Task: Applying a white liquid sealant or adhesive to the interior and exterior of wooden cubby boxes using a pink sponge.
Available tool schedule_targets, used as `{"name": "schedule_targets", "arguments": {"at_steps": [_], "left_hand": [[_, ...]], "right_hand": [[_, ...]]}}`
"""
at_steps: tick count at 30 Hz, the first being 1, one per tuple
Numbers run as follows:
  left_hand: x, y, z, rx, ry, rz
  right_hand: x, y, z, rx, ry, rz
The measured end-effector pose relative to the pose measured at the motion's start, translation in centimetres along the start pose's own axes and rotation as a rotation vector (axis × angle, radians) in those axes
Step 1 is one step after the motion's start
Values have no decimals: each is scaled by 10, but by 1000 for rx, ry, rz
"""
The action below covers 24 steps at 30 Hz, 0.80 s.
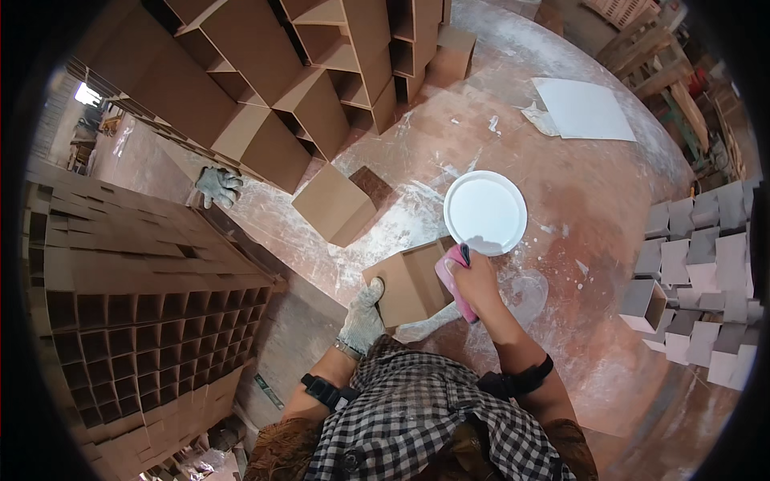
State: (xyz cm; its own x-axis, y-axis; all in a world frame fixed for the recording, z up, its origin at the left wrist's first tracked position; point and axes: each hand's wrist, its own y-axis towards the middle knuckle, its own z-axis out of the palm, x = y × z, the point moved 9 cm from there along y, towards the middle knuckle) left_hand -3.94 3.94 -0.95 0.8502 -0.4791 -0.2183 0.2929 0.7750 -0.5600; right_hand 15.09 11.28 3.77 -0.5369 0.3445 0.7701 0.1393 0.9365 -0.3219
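My left hand (363, 315), in a grey-white knit glove, grips the near left side of a brown cardboard box (400, 290) on the worktable. Its thumb lies on the box and the other fingers are partly hidden. My bare right hand (478, 284) is closed around a pink pad (455, 282) with a dark strip on top, held at the right side of the box. Just beyond that hand sits a round white shallow tray (486, 210), its inside white. A second brown box (334, 204) rests farther off to the left.
Stacked brown cartons (261, 132) rise at the far left. A bundle of gridded cardboard pieces (160, 321) stands at left. A loose grey glove (218, 187) lies near the table edge. White sheet (585, 108) far right; several pale boxes (706, 264) at right. White smears mark the tabletop (577, 321).
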Motion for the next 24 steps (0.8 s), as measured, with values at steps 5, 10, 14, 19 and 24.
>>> {"name": "schedule_targets", "arguments": {"at_steps": [5, 10, 14, 19, 24], "left_hand": [[-7, 2, -1, 6, 52, 22], [-14, 5, -8, 17, 76, 33], [-17, 7, -13, 4, 202, 75], [-11, 4, -17, -17, 66, 30], [-10, 8, -15, -41, 43, 17]], "right_hand": [[25, 27, 17, -77, -31, 39], [64, 9, 25, -47, -37, -124], [90, -15, 27, 98, 7, -329], [81, -64, 18, 366, -10, -501], [49, -49, -2, 217, -179, -409]]}}
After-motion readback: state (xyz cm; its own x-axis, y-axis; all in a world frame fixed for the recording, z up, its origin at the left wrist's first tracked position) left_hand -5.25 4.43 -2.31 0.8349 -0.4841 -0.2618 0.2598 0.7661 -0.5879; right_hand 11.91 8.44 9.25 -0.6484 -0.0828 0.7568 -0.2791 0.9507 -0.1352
